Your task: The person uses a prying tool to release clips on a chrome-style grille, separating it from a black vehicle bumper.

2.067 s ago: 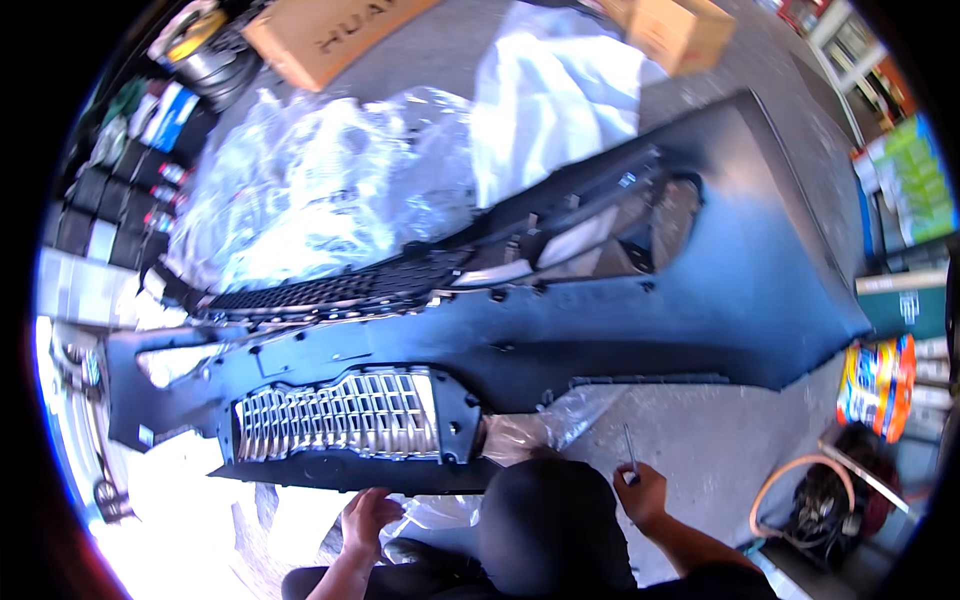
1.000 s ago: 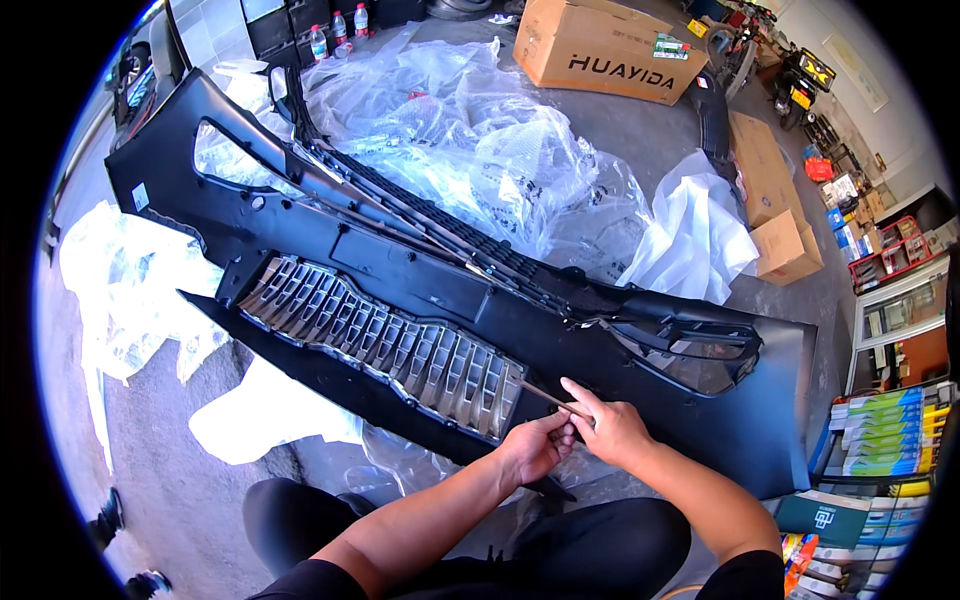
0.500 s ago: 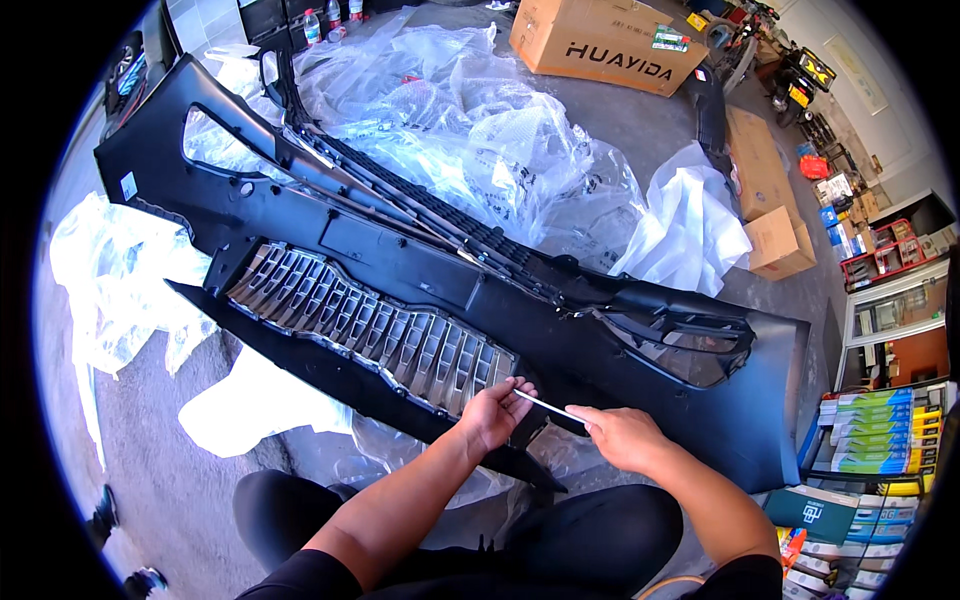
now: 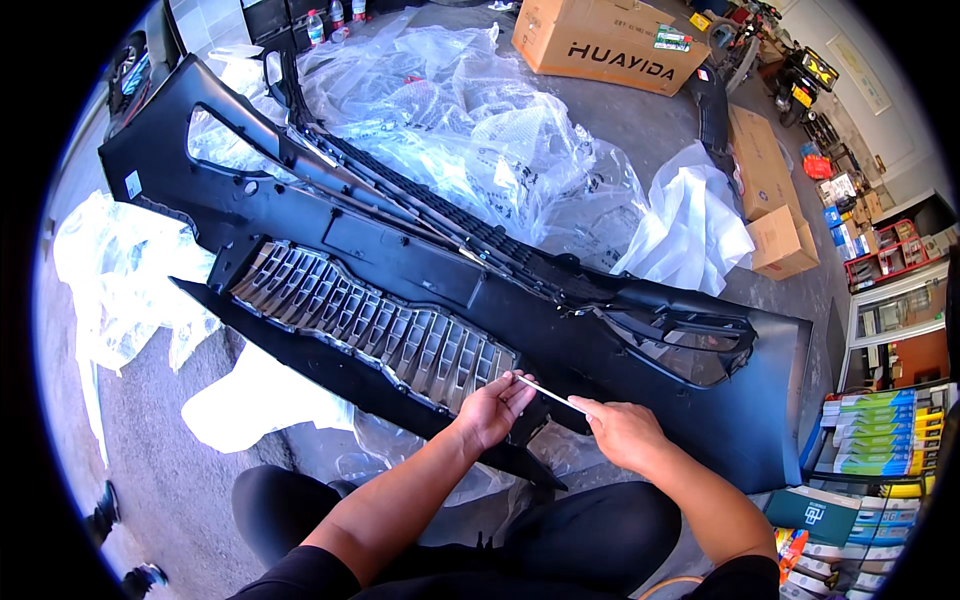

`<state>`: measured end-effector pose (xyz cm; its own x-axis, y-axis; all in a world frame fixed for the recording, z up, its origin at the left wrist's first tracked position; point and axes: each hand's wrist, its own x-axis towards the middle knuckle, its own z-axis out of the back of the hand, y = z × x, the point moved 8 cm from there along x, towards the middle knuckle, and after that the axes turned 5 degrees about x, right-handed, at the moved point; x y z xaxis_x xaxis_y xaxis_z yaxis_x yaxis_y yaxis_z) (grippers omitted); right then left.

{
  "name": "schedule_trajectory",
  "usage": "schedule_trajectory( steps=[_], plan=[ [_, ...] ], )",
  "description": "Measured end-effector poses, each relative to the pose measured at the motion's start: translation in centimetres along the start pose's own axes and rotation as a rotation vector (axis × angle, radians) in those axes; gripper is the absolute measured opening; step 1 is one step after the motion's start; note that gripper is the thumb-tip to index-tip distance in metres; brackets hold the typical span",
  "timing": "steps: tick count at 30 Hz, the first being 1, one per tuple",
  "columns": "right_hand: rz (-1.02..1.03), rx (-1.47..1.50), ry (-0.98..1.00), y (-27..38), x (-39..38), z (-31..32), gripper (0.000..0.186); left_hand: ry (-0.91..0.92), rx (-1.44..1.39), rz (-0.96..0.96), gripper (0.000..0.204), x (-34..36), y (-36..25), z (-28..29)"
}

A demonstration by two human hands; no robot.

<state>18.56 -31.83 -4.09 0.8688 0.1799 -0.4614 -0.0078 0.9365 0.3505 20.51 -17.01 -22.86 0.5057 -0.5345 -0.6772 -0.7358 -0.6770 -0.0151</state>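
A large black car bumper (image 4: 640, 385) lies with its inner side up before my knees, and a silver-grey grille (image 4: 385, 335) is set into its middle. My right hand (image 4: 628, 432) is closed around the back end of a long, thin screwdriver (image 4: 552, 394), whose handle is hidden in the grip. Its pale shaft slants up and left to my left hand (image 4: 494, 410). There the thumb and fingers are curled together at the tip, palm partly upward, just over the grille's right end. Whether a small screw sits at that tip cannot be made out.
Crumpled clear plastic wrap (image 4: 480, 130) spreads behind the bumper, with white foam sheet (image 4: 265, 405) at the near left. Cardboard boxes (image 4: 610, 45) stand at the back and right. A shelf of packaged goods (image 4: 875, 435) is close on the right.
The view has shifted slightly. Both hands stay almost in place on the screwdriver; the left fingers have moved a little at its tip.
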Motion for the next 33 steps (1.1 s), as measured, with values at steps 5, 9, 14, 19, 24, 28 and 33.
schedule_trajectory(
  steps=[5, 9, 14, 19, 24, 28, 33],
  plan=[
    [0.019, -0.159, -0.006, 1.1, 0.2, 0.2, 0.043, -0.101, 0.017, -0.027, 0.025, 0.2, 0.3, 0.8],
    [0.040, -0.206, -0.014, 2.2, 0.5, 0.8, 0.044, -0.126, -0.010, -0.042, 0.021, 0.4, -0.5, 1.3],
    [0.039, -0.184, -0.013, 2.3, 0.5, 0.8, 0.045, -0.099, -0.005, -0.076, 0.018, -0.1, -1.2, 0.5],
    [0.038, -0.175, -0.008, 2.4, 0.5, 0.5, 0.045, -0.121, 0.010, -0.098, 0.018, 0.1, -1.2, 0.7],
    [-0.016, -0.059, 0.028, 2.0, 0.7, 0.0, 0.045, -0.128, -0.005, -0.113, 0.018, 0.5, -0.8, 0.9],
    [-0.055, -0.084, 0.128, 2.5, 0.7, -0.8, 0.048, -0.128, 0.063, -0.127, 0.021, 0.4, -0.5, 0.5],
    [-0.055, -0.029, 0.212, 3.6, 2.1, -2.2, 0.057, -0.122, 0.094, -0.052, 0.019, 1.0, 1.3, 1.0]
  ],
)
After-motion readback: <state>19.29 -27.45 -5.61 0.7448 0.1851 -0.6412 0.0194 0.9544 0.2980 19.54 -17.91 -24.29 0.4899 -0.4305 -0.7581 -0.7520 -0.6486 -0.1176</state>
